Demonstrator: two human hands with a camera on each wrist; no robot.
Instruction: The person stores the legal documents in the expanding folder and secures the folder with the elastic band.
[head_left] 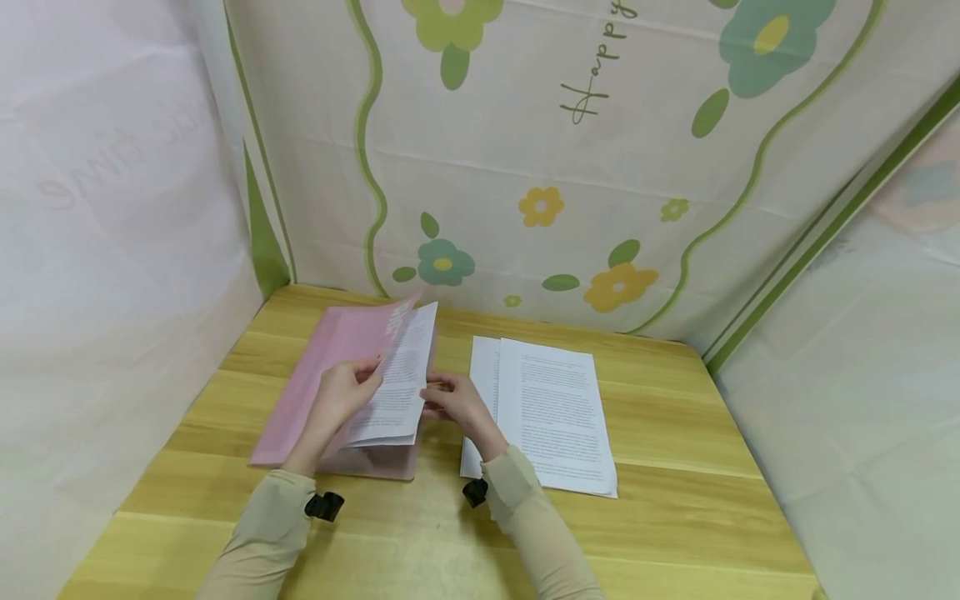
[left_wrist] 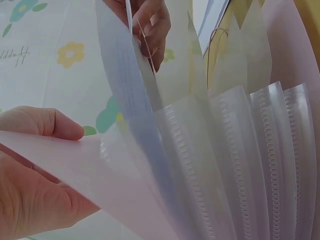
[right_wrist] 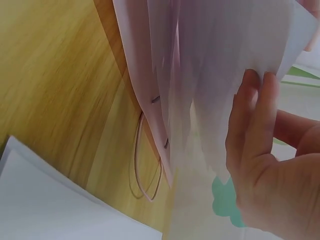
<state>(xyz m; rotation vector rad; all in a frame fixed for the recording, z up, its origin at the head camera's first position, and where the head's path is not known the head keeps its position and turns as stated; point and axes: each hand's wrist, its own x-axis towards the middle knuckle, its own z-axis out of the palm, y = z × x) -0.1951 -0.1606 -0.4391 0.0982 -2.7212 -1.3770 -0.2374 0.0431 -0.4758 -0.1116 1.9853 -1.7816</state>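
A pink display folder (head_left: 311, 383) lies partly opened at the left of the table. My left hand (head_left: 341, 402) pinches its raised front cover (left_wrist: 85, 157) between thumb and fingers. Inside, several clear pockets (left_wrist: 232, 150) fan out in the left wrist view. Printed sheets (head_left: 397, 375) stand lifted among them, just right of the cover. My right hand (head_left: 457, 404) pinches the right edge of these sheets, its fingers (right_wrist: 260, 117) behind the leaf in the right wrist view. How far the sheets reach into a pocket I cannot tell.
Two overlapping stacks of printed paper (head_left: 558, 417) lie on the wooden table (head_left: 675, 492) right of the folder. An elastic loop (right_wrist: 136, 165) sticks out from the folder's edge. Flower-printed cloth (head_left: 480, 150) walls the back and sides.
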